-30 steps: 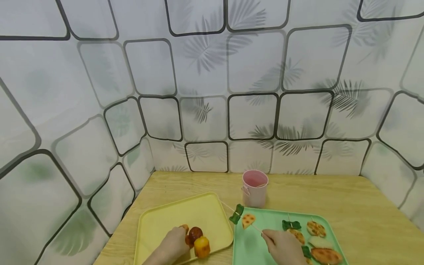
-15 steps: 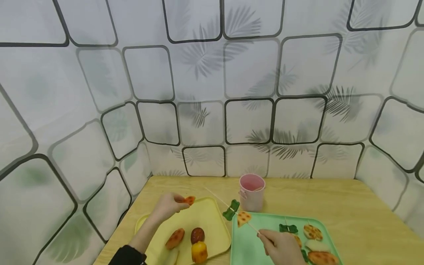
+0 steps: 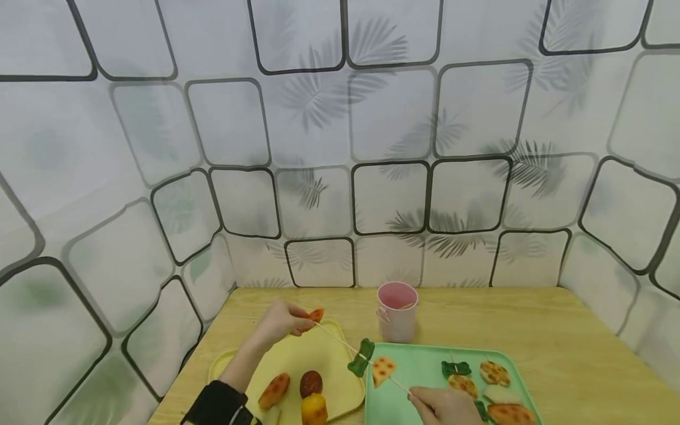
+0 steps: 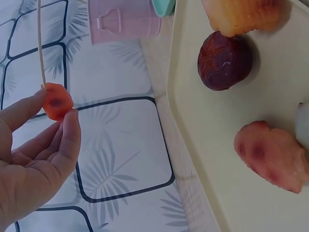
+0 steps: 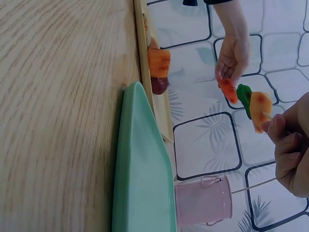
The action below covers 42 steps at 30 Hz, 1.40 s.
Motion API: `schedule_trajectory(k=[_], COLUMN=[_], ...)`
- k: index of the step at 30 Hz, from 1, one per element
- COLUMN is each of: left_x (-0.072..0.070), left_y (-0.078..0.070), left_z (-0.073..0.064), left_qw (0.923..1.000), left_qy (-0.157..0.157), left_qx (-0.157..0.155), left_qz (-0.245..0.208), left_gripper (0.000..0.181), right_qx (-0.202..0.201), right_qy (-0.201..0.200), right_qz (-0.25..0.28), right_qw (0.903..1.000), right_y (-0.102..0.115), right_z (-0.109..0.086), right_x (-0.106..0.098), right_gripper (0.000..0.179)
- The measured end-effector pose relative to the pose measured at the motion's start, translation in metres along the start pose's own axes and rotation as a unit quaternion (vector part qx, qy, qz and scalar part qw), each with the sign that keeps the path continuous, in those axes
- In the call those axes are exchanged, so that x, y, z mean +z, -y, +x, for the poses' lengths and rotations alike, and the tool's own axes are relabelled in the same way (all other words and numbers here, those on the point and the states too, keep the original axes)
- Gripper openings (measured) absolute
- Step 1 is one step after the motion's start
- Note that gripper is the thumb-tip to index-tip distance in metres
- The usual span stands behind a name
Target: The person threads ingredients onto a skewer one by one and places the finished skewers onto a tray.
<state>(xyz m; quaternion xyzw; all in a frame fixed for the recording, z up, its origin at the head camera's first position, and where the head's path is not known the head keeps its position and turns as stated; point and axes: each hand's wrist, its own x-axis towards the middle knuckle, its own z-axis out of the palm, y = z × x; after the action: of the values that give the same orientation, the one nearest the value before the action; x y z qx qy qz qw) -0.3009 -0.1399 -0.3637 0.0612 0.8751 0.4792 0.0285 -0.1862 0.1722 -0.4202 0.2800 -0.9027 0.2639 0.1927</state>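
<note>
My left hand (image 3: 278,326) pinches a small orange-red toy food piece (image 4: 58,102) between thumb and fingertips, above the far part of the yellow tray. A thin skewer (image 3: 336,337) has its far end right at this piece; whether it has gone in cannot be told. Threaded on the skewer are a green leafy piece (image 3: 361,358) and a spotted yellow wedge (image 3: 383,370). My right hand (image 3: 445,406) holds the near end of the stick between thumb and fingers, over the green tray.
On the yellow tray (image 3: 340,407) lie a browned oblong piece (image 3: 274,391), a dark red round piece (image 3: 311,383) and a corn chunk (image 3: 314,408). The green tray (image 3: 395,349) carries several skewered pieces (image 3: 494,373) at right. A pink bucket (image 3: 397,319) stands behind.
My left hand has lifted the orange-red piece off the yellow tray, raised it, then brought it rightward to the skewer's end. My right hand still holds the skewer.
</note>
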Motion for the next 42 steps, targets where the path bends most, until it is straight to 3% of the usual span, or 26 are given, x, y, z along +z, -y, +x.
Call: schedule_trajectory(k=[13, 15, 18, 22, 25, 30, 36, 42], left_x=[0.0, 0.001, 0.006, 0.017, 0.026, 0.033, 0.041, 0.053], left_y=[0.007, 0.006, 0.005, 0.001, 0.0, -0.002, -0.007, -0.009], left_z=[0.0, 0.0, 0.0, 0.0, -0.001, -0.002, -0.005, -0.007], left_qw=[0.9981, 0.9988, 0.9991, 0.9868, 0.9786, 0.9735, 0.9687, 0.952], left_qy=[0.018, 0.013, -0.022, -0.079, -0.098, -0.116, -0.128, -0.155], left_qx=[0.012, 0.015, 0.031, 0.074, 0.102, 0.117, 0.154, 0.2], left_qz=[-0.057, -0.046, 0.017, 0.121, 0.149, 0.159, 0.147, 0.172], left_gripper=[0.03, 0.027, 0.026, 0.026, 0.022, 0.019, 0.023, 0.014], right_qx=[0.006, -0.012, -0.016, 0.014, 0.026, 0.006, 0.03, 0.062], right_qy=[-0.006, -0.03, -0.036, 0.004, 0.006, -0.03, -0.012, 0.011], right_qz=[0.038, 0.021, -0.014, -0.049, -0.066, -0.081, -0.036, -0.006], right_qw=[0.9993, 0.9993, 0.9991, 0.9987, 0.9975, 0.9962, 0.9988, 0.998], right_y=[-0.003, -0.003, 0.0, 0.009, 0.015, 0.02, 0.019, 0.016], right_z=[-0.002, -0.002, 0.0, 0.004, 0.006, 0.007, 0.012, 0.017], right_x=[0.009, 0.012, 0.012, 0.011, 0.011, 0.014, 0.012, 0.012], right_gripper=[0.033, 0.035, 0.037, 0.039, 0.041, 0.042, 0.01, 0.007])
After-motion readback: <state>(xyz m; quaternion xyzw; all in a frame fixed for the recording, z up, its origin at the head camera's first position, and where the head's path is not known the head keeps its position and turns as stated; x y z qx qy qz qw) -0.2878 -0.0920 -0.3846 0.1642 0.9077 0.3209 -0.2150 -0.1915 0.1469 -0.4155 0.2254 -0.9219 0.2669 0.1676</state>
